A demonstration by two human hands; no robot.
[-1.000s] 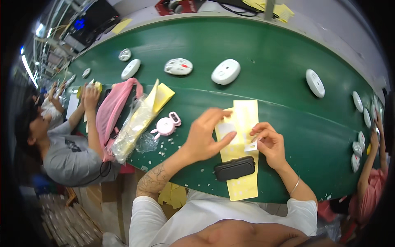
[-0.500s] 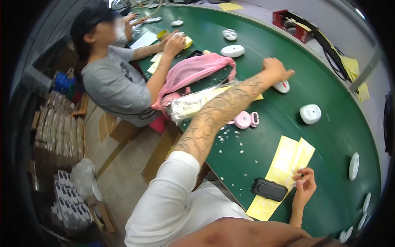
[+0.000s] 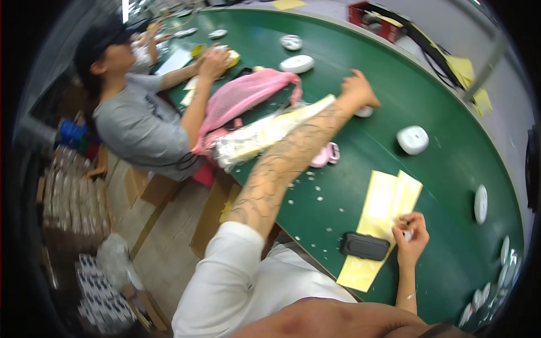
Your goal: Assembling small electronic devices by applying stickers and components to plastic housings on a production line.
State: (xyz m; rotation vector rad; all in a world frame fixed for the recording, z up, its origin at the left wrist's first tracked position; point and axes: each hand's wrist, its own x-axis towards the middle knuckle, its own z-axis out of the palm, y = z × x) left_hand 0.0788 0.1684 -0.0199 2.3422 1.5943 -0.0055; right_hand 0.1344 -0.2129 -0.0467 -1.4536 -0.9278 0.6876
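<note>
My left hand (image 3: 358, 94) stretches far over the green table, curled down over a white oval device (image 3: 365, 112), its thumb at the device's side. Most of that device is hidden under the hand. My right hand (image 3: 413, 241) is pinched on a small white piece (image 3: 407, 235), perhaps a sticker, at the edge of the yellow sticker sheets (image 3: 381, 194). A black rounded case (image 3: 365, 246) lies across these sheets, left of my right hand. Below my left forearm is a pink round device (image 3: 322, 157), partly covered by the arm.
White devices stand along the green table (image 3: 445, 186), among them a rounded block (image 3: 413, 139) and an oval one (image 3: 297, 63). A pink mesh bag (image 3: 248, 98) and a plastic-wrapped yellow pack (image 3: 265, 135) lie left. A co-worker (image 3: 143, 112) sits beyond. Small white bits dot the near edge.
The view has shifted, so everything sits further left and up. My left thumb, stretched out before, has come down to the white oval device. My right hand stays beside the yellow sheets.
</note>
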